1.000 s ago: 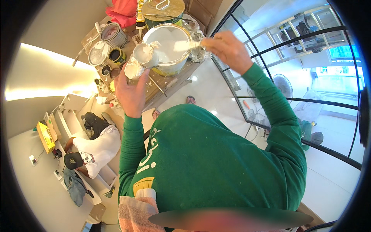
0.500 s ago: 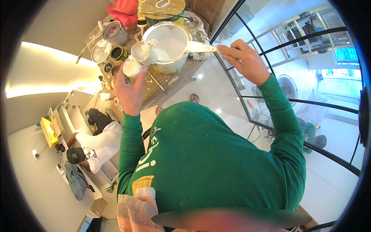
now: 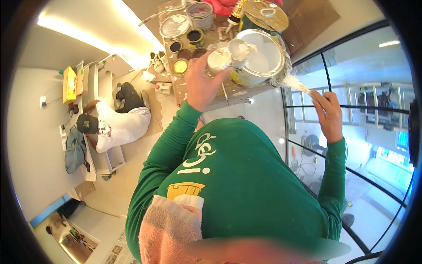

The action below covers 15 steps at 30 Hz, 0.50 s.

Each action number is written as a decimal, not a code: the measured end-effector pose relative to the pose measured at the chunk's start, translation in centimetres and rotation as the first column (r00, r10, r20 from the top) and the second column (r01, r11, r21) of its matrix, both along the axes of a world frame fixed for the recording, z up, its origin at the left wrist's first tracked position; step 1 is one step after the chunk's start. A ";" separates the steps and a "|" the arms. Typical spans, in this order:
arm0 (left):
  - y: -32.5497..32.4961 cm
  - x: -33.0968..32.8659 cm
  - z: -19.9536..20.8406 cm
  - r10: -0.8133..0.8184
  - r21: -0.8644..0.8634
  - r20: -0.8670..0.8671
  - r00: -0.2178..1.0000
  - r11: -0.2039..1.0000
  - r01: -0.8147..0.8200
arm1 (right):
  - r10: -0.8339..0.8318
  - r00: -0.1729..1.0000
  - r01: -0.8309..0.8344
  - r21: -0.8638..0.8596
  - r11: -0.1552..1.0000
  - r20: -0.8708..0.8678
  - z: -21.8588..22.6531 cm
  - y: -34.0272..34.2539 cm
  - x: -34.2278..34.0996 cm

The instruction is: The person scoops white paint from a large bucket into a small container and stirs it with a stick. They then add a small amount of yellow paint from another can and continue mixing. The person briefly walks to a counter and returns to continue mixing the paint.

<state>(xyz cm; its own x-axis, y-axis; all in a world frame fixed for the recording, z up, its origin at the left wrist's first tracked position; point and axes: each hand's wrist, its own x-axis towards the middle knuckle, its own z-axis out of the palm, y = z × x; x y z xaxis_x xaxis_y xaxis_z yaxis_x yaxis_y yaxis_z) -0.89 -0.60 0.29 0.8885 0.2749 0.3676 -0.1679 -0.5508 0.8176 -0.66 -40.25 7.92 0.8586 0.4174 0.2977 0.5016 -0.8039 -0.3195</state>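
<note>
Gripping a white-coated brush (image 3: pixel 295 83) in the right hand (image 3: pixel 328 113), now pulled right, off the bucket (image 3: pixel 244 79), and clasping a smeared cup (image 3: pixel 218 60) in the left hand (image 3: pixel 203 83).

right hand (image 3: pixel 327 113) now farther from the open bucket (image 3: pixel 250 80); its white-coated flat tool (image 3: pixel 297 83), earlier over that bucket, now beside it; printed sheet (image 3: pixel 118 252) newly visible, lower left.
</note>
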 end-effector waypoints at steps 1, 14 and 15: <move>0.2 -0.3 0.0 -0.005 -0.013 0.005 1.000 1.000 0.005 | -0.013 1.000 0.013 0.059 0.998 -0.010 0.6 0.1 -0.1; 11.0 -6.0 -2.3 0.087 0.007 -0.001 0.996 0.996 -0.087 | 0.220 0.914 -0.280 0.138 0.950 0.340 -0.6 31.3 11.8; 12.1 -6.7 -2.6 0.099 -0.002 0.001 0.995 0.995 -0.099 | 0.180 0.939 -0.182 -0.020 0.983 0.292 -2.2 35.3 14.0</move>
